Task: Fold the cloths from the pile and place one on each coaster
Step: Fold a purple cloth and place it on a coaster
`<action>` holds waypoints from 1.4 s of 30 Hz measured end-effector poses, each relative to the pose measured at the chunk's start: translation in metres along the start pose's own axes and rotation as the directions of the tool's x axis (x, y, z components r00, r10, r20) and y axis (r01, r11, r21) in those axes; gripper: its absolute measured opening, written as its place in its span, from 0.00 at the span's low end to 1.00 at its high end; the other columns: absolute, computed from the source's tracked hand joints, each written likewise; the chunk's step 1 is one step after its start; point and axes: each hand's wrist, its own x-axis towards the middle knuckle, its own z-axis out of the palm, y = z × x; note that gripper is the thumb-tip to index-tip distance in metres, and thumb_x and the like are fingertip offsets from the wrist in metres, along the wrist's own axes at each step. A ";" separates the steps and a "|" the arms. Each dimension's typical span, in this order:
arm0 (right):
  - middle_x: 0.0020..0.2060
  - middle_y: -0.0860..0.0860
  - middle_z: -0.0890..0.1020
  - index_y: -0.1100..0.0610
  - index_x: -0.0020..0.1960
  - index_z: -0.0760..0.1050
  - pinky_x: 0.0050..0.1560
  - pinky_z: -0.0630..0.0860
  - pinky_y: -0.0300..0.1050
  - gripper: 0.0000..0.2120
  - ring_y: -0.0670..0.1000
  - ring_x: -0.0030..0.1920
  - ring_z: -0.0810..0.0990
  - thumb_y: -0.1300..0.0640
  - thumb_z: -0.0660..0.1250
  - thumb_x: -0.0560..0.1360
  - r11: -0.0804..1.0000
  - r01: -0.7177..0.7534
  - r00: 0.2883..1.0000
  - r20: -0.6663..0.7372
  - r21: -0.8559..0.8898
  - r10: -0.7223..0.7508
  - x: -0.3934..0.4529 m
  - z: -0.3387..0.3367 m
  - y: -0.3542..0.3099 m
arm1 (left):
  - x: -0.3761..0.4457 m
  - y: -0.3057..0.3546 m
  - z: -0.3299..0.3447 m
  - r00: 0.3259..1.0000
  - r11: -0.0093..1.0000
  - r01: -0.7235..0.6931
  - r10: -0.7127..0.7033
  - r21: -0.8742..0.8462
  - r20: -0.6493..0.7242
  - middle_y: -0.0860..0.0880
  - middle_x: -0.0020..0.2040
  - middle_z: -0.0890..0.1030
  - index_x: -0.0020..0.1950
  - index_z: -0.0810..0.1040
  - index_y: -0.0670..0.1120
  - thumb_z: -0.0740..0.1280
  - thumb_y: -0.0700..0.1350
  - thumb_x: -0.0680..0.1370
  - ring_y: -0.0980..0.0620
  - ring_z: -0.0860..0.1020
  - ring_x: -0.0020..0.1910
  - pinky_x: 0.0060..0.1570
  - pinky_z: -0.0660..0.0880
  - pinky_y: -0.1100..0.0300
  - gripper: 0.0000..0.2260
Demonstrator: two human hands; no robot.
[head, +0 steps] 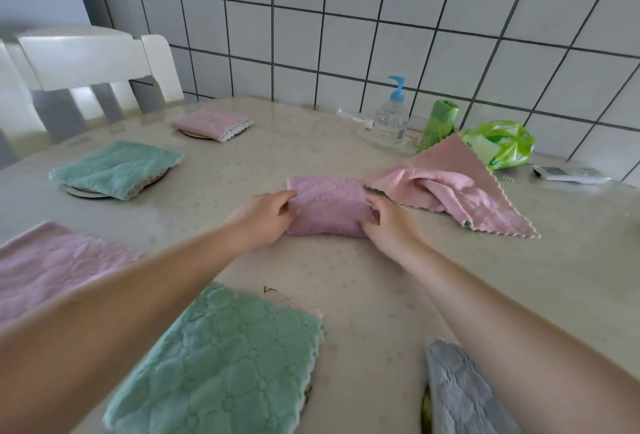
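Head view: left hand [266, 213] and right hand [388, 225] pinching the folded pink cloth [327, 206] at 9 and 3 o'clock, best squaring edges before lifting onto a coaster.

**One head-worn view, looking forward and down**

We have a single wide-angle camera, worn on the person's head and tilted down over the surface [346, 281]. It faces the tiled wall [381, 18] at the far edge, with a white chair [86, 59] at the upper left. Both forearms run in from the bottom edge, large and close to the lens, and the left hand [266, 215] and right hand [388, 225] meet near the centre. Straight lines bow toward the edges. With no second view, nothing is shared.
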 end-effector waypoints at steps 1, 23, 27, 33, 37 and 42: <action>0.64 0.52 0.76 0.51 0.68 0.68 0.61 0.72 0.50 0.24 0.55 0.63 0.75 0.53 0.64 0.73 1.000 -0.028 1.000 0.006 0.009 0.028 0.004 -0.001 -0.002 | 0.006 0.004 0.000 1.000 0.999 0.023 -0.023 -0.040 -0.006 0.43 0.64 0.76 0.69 0.70 0.48 0.59 0.56 0.74 0.44 0.74 0.63 0.63 0.70 0.51 0.25; 0.34 0.48 0.72 0.51 0.41 0.74 0.33 0.66 0.33 0.12 0.43 0.33 0.68 0.68 0.66 0.74 0.536 -0.503 0.864 0.409 0.678 0.294 -0.064 -0.055 -0.017 | -0.033 0.063 -0.023 0.859 0.463 0.509 -0.224 -0.726 0.459 0.49 0.47 0.83 0.53 0.78 0.48 0.61 0.28 0.75 0.54 0.81 0.45 0.42 0.80 0.62 0.17; 0.35 0.49 0.73 0.50 0.42 0.75 0.34 0.67 0.39 0.12 0.45 0.34 0.69 0.68 0.65 0.75 0.508 -0.548 0.832 0.371 0.664 0.413 -0.116 -0.090 -0.021 | -0.061 0.097 -0.022 0.832 0.570 0.519 -0.165 -0.637 0.530 0.47 0.50 0.81 0.55 0.78 0.49 0.62 0.31 0.76 0.51 0.78 0.49 0.53 0.76 0.53 0.16; 0.36 0.44 0.73 0.40 0.48 0.76 0.43 0.71 0.42 0.19 0.43 0.37 0.72 0.66 0.63 0.76 0.593 -0.571 0.813 0.293 0.568 0.502 -0.181 -0.120 -0.014 | -0.089 0.129 -0.011 0.790 0.665 0.468 -0.021 -0.582 0.612 0.50 0.50 0.81 0.50 0.79 0.54 0.64 0.32 0.76 0.54 0.77 0.49 0.43 0.75 0.65 0.16; 0.45 0.42 0.76 0.42 0.58 0.73 0.43 0.74 0.30 0.23 0.36 0.40 0.77 0.69 0.62 0.76 0.604 -0.560 0.824 0.302 0.567 0.480 -0.211 -0.138 -0.013 | -0.103 0.142 -0.003 0.749 0.675 0.483 0.010 -0.557 0.662 0.56 0.41 0.80 0.49 0.79 0.53 0.64 0.32 0.76 0.65 0.77 0.37 0.34 0.73 0.72 0.16; 0.57 0.37 0.73 0.42 0.62 0.70 0.46 0.75 0.29 0.23 0.34 0.44 0.79 0.67 0.61 0.77 0.535 -0.570 0.808 0.306 0.624 0.504 -0.236 -0.152 -0.003 | -0.111 0.158 0.009 0.729 0.690 0.479 0.030 -0.542 0.683 0.54 0.44 0.81 0.48 0.80 0.54 0.64 0.32 0.76 0.62 0.78 0.41 0.42 0.77 0.68 0.16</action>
